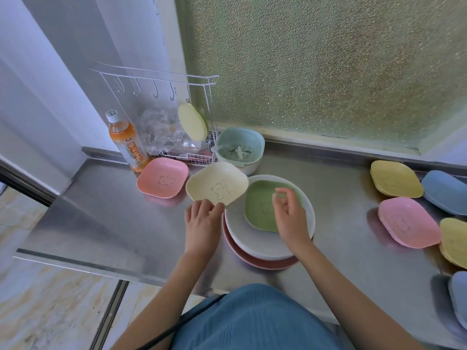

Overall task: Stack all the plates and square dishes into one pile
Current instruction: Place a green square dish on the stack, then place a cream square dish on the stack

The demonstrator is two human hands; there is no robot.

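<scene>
bright daylight via frosted window point(316, 72) | soft shadows | edges warped, slightly soft

**Dishes spread across the counter**

A square dish point(260, 208) sits on the plate pile point(252, 238) at the middle of the counter point(101, 223). Left of it lies another dish point(163, 178), a bottle point(127, 142) and rack point(177, 122) behind. Further dishes point(408, 222) lie far right.

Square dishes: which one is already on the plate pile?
The green square dish, lying inside the top white plate. The cream one is held by the left hand; the rest lie on the counter.
</scene>
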